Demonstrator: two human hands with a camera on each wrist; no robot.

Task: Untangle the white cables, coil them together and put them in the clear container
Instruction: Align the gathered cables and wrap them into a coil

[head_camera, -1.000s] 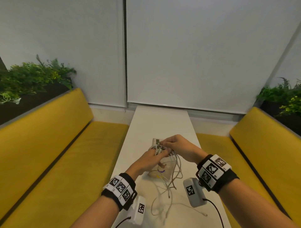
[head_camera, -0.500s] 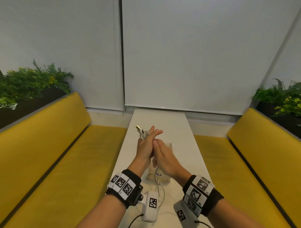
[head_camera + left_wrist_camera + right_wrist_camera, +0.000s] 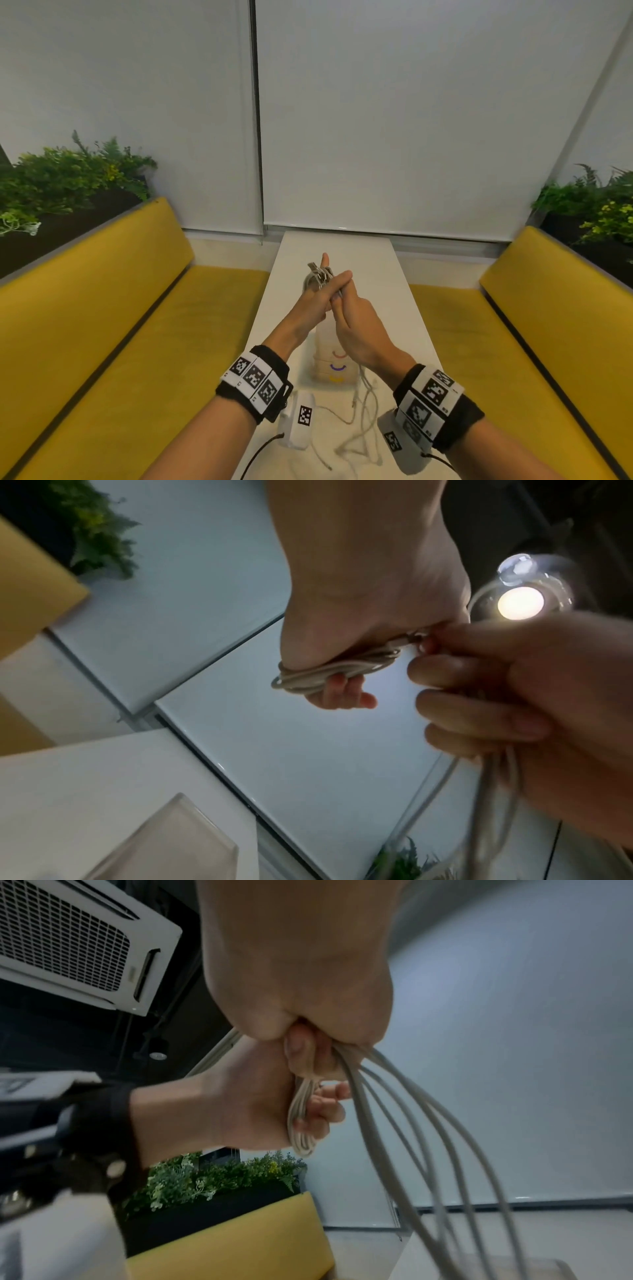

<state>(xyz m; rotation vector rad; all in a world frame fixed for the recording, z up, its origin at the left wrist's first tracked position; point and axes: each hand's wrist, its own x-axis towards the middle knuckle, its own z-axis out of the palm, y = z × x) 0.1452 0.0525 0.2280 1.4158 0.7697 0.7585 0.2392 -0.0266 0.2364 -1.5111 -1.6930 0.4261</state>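
My left hand (image 3: 320,294) is raised over the table, fingers pointing up, with a short loop of the white cables (image 3: 313,279) wound round it and metal plugs sticking out by the fingertips. In the left wrist view the loop (image 3: 322,676) lies across the palm, pinned by the thumb. My right hand (image 3: 354,323) is pressed against it and grips the trailing strands (image 3: 411,1123) in a fist. These strands hang down to loose cable (image 3: 363,431) on the table. The clear container (image 3: 330,363) stands under both hands, partly hidden by them.
The narrow white table (image 3: 394,291) runs away from me between two yellow benches (image 3: 137,342), with white blinds behind. Planters with green plants (image 3: 68,181) sit behind both bench backs. Wrist camera boxes (image 3: 301,421) hang below my wrists.
Both hands have risen from just above the container. The left hand turned its fingers upward with the plugs, and the right hand closed in against it, bringing strands across the left hand.
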